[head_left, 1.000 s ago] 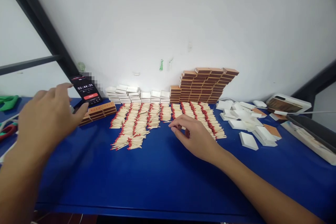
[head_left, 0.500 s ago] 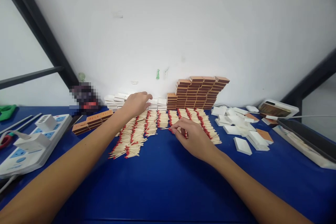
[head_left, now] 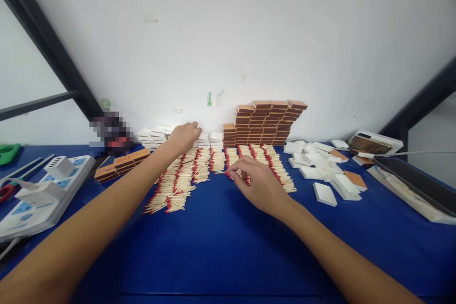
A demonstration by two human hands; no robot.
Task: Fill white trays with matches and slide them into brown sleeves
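Rows of red-tipped matches lie spread across the blue table. My right hand rests on the near end of the matches, fingers curled and pinching at a small bunch of them. My left hand reaches far back over the matches to a low stack of white inner trays by the wall, its fingers bent over them; what they hold is hidden. A tall stack of brown matchbox sleeves stands against the wall behind the matches.
Loose white trays lie scattered at the right, with a flat box and a dark tray beyond. At the left are brown boxes, a white power strip, a blurred phone and a green item.
My left hand has swung from near the phone at the left across to the white trays at the back. The right hand stayed on the matches, closing its fingers on them.
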